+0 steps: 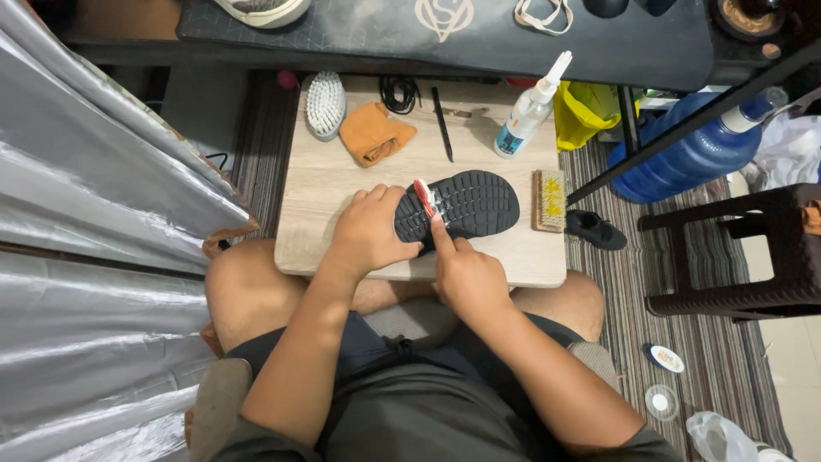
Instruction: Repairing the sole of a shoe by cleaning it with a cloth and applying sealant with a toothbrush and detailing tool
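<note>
Scrubbing the bottom of a black shoe with a little brush

The black shoe [466,205] lies sole up near the front edge of the small wooden desk [325,231]. The left hand [369,233] presses down on its heel, holding it. The right hand [466,278] grips a small red toothbrush [425,197] on the sole. I think the scrubbing is partway; next the brush needs short rubs along the grooves while the shoe stays put. A squeeze bottle [526,115] stands by the back edge, with liquid low inside.

a striped rug [676,282] covers the floor, a dark stool [744,248] right, silver sheeting [94,214] left.
</note>
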